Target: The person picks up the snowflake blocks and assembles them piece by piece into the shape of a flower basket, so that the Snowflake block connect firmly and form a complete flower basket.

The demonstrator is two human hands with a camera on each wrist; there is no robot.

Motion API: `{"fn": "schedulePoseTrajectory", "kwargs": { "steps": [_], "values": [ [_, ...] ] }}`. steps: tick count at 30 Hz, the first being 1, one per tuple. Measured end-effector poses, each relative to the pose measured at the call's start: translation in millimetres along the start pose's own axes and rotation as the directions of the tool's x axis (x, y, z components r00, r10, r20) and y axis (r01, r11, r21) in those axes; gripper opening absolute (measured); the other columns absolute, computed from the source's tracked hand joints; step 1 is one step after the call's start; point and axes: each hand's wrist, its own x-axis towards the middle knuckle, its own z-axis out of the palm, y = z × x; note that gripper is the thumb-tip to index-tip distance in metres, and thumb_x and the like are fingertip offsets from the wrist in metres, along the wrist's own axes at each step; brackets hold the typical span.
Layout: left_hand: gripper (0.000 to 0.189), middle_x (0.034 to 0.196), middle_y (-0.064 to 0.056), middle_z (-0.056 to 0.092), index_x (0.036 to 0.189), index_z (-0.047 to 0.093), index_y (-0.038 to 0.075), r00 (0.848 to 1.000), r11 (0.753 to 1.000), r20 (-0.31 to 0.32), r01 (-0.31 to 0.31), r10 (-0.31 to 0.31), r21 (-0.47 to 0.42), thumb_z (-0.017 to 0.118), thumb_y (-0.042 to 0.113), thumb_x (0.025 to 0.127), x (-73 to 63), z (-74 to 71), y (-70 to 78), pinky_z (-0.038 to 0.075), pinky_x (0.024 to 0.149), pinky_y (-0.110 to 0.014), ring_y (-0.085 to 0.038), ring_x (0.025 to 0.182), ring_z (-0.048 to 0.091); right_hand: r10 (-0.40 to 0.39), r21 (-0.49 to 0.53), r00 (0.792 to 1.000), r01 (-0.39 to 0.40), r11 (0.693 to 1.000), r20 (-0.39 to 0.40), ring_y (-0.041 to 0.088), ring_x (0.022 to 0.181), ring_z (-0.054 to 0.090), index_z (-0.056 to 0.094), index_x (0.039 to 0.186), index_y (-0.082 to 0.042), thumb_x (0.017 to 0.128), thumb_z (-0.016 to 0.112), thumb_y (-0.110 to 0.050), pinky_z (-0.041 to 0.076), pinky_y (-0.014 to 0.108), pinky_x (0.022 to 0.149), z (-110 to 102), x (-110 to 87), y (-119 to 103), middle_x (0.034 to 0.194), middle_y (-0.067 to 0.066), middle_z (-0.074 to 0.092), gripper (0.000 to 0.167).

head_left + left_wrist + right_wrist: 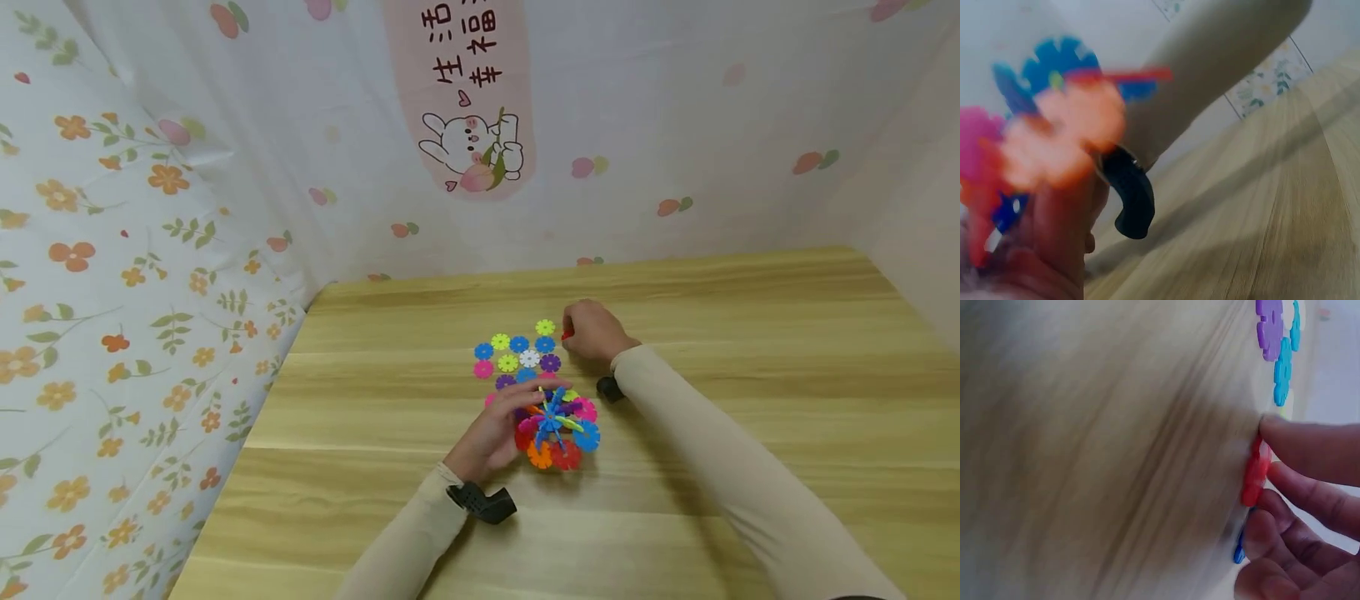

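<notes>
My left hand (486, 435) grips a cluster of interlocked plastic snowflake discs (553, 419) in blue, red, orange, pink, purple and yellow-green. In the left wrist view the cluster (1063, 125) is blurred, with the thumb beneath an orange disc. Farther back on the table, my right hand (597, 332) pinches a red snowflake disc (1256, 472) between thumb and fingers. That disc sits low against the tabletop. A dark blue disc (1239, 547) shows partly behind the curled fingers in the right wrist view.
Several loose discs lie flat on the wooden table (360, 392), among them a white disc (529, 357) and a pink disc (483, 369); the left hand and cluster cover some. Black wrist cameras sit on both sleeves. A printed cloth (660, 125) hangs behind the table.
</notes>
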Motion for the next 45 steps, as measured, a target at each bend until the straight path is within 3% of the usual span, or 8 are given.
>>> {"fn": "schedulePoseTrajectory", "kwargs": {
  "steps": [8,16,23,31,33,37,41,45],
  "values": [
    [0.038,0.126,-0.002,0.056,0.133,0.055,0.016,0.989,0.990,0.150,0.030,-0.009,-0.141,0.045,0.031,0.099,1.6,-3.2,2.6,0.054,0.092,-0.029,-0.015,0.110,0.061,-0.030,0.049,0.998,0.027,0.998,0.056,0.027,0.082,0.056,0.062,0.096,0.003,0.083,0.078,-0.008,0.050,0.042,0.079,-4,-7.7,7,0.090,0.015,0.064,0.023],
    [0.035,0.124,-0.001,0.058,0.127,0.058,0.020,0.984,0.984,0.176,0.030,0.001,-0.175,0.053,0.034,0.096,5.7,-0.2,1.1,0.054,0.092,-0.028,-0.014,0.109,0.062,-0.101,0.240,0.995,0.092,0.966,0.022,0.019,0.068,0.056,0.074,0.093,-0.006,0.089,0.070,-0.006,0.047,0.031,0.064,-10,-34.2,17,0.077,0.006,0.067,0.005],
    [0.037,0.112,0.002,0.064,0.123,0.060,0.019,0.984,0.979,0.175,0.015,0.021,-0.203,0.062,0.038,0.092,8.8,0.1,-1.9,0.056,0.086,-0.026,-0.011,0.099,0.065,-0.073,0.555,0.994,0.015,0.831,0.084,0.037,0.060,0.061,0.064,0.123,0.004,0.098,0.056,-0.001,0.052,0.033,0.053,-37,-70.3,7,0.085,0.023,0.064,0.027],
    [0.037,0.108,0.005,0.068,0.115,0.067,0.016,0.996,0.967,0.082,0.001,0.021,-0.256,0.070,0.041,0.088,9.1,1.1,-3.0,0.055,0.086,-0.025,-0.008,0.095,0.066,-0.080,0.782,0.992,-0.030,0.623,0.102,0.028,0.057,0.061,0.060,0.119,0.000,0.096,0.065,-0.012,0.051,0.032,0.051,-50,-103.4,-12,0.082,0.013,0.065,0.026],
    [0.032,0.099,0.007,0.068,0.103,0.068,0.019,0.999,0.963,0.047,0.023,-0.011,-0.269,0.075,0.043,0.082,9.0,2.0,-2.5,0.056,0.082,-0.023,-0.006,0.090,0.067,-0.089,0.800,0.993,-0.010,0.600,0.079,0.023,0.055,0.060,0.061,0.115,0.001,0.095,0.067,-0.013,0.048,0.029,0.048,-52,-108.4,-17,0.080,0.010,0.066,0.025],
    [0.030,0.090,0.011,0.067,0.095,0.068,0.023,0.998,0.959,0.036,0.050,-0.042,-0.281,0.080,0.044,0.077,9.7,3.4,-2.8,0.056,0.079,-0.021,-0.003,0.084,0.066,-0.111,0.766,0.993,0.049,0.641,0.030,0.026,0.055,0.060,0.063,0.110,-0.001,0.094,0.068,-0.012,0.047,0.029,0.048,-57,-116.8,-31,0.080,0.011,0.068,0.020],
    [0.043,0.099,0.009,0.065,0.114,0.064,0.024,0.997,0.968,0.068,0.060,-0.045,-0.242,0.077,0.046,0.079,10.4,5.4,-3.1,0.055,0.084,-0.023,-0.005,0.090,0.065,-0.137,0.694,0.990,0.127,0.708,-0.041,0.031,0.055,0.061,0.065,0.104,-0.003,0.092,0.069,-0.008,0.051,0.031,0.051,-60,-123.2,-46,0.079,0.015,0.067,0.014],
    [0.039,0.103,0.008,0.065,0.113,0.064,0.024,0.994,0.977,0.102,0.048,-0.028,-0.207,0.076,0.043,0.081,11.5,9.4,-1.1,0.055,0.083,-0.022,-0.006,0.091,0.065,-0.133,0.647,0.986,0.169,0.743,-0.103,0.025,0.054,0.061,0.066,0.102,-0.002,0.091,0.069,-0.005,0.053,0.032,0.053,-62,-128.8,-56,0.075,0.012,0.066,0.012]
  ]
}}
